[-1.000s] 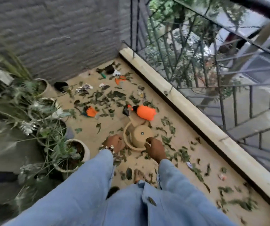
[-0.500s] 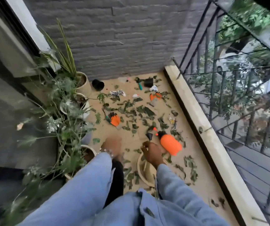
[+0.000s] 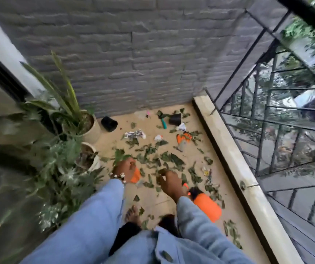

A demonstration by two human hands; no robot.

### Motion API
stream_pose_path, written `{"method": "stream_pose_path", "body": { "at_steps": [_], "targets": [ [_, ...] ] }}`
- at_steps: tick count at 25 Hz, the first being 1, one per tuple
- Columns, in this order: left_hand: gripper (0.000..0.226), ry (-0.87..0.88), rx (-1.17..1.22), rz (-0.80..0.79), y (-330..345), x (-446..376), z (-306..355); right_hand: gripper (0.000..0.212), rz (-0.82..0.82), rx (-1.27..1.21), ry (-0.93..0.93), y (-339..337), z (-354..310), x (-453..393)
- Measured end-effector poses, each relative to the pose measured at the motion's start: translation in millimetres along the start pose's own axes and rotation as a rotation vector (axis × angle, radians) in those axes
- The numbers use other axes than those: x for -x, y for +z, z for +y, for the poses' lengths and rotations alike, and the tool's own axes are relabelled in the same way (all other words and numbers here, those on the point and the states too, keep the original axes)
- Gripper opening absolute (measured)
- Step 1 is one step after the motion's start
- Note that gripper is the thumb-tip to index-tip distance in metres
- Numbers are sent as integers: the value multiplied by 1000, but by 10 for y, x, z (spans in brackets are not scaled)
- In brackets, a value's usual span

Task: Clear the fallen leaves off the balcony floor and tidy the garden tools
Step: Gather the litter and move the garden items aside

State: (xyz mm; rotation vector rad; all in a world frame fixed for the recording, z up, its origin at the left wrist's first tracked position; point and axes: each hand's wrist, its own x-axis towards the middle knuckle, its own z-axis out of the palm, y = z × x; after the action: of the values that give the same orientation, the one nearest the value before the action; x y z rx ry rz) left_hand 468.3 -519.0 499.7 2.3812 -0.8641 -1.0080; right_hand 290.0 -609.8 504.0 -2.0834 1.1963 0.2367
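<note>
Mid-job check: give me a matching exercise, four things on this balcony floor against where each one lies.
Things:
1. orange spray bottle
2. orange glove
3. teal-handled tool
4. black pot

Places:
A. beside the potted plants, near the wall
B. by the right forearm, near the kerb
C. far end, left of another black pot
D. among leaves, between the paper scraps and the kerb

Pairs: 1-B, 2-D, 3-C, 4-A

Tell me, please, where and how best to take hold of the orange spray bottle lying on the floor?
Probably around the orange spray bottle's fat body, from above: it lies on its side, dark nozzle end pointing towards the right hand.
</note>
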Motion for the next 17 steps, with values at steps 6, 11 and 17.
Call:
{"method": "stream_pose_path", "body": {
  "at_steps": [6, 11, 17],
  "targets": [
    [31, 35, -14, -48, -320, -972, 431, 34, 40, -49, 17, -497, -172, -837],
    [33, -59, 29, -52, -508, -1938, 501, 27, -99, 24, 58, -532, -279, -2086],
    [30, -278, 64, -2, -400, -3209, 281, 32, -248, 253, -86, -578, -572, -3772]
  ]
}}
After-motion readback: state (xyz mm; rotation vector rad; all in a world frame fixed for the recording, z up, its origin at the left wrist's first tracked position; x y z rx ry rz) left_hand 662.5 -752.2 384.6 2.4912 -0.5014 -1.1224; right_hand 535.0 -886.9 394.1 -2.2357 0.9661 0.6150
